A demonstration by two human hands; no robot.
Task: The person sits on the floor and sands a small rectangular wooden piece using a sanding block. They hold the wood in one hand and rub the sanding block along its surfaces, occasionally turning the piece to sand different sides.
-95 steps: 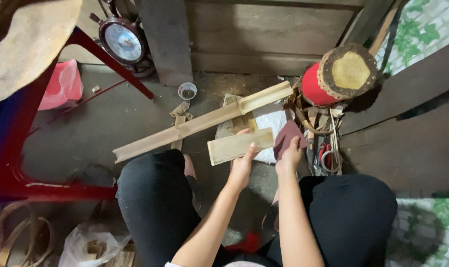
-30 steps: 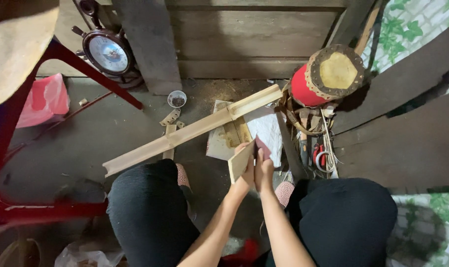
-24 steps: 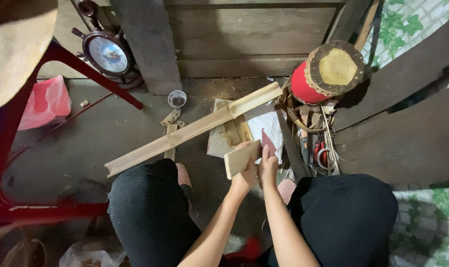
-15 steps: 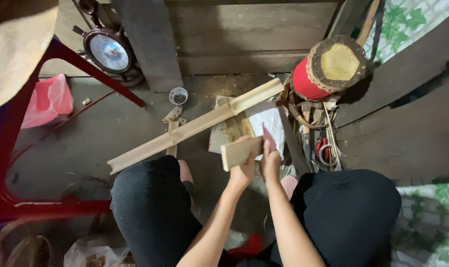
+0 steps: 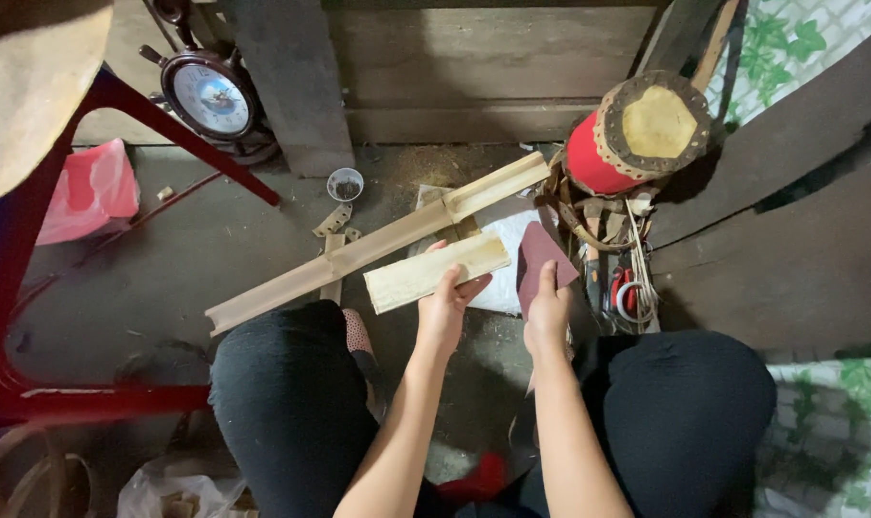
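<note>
Left hand (image 5: pixel 445 309) grips the near end of a short pale bamboo slat (image 5: pixel 435 272), held flat above the floor (image 5: pixel 167 269) between the knees; right hand (image 5: pixel 547 312) pinches a dark red sheet of sandpaper (image 5: pixel 539 261) just beside the slat, not touching it. Behind both, a long split bamboo piece (image 5: pixel 359 251) lies diagonally on the floor across white cloth (image 5: pixel 507 278). Further out: red drum (image 5: pixel 627 134) right, small cup (image 5: pixel 345 183), clock (image 5: pixel 210 96) far left.

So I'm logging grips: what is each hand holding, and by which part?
Left hand grips the short bamboo slat near its right end; right hand pinches the dark red sheet at its lower edge.
</note>
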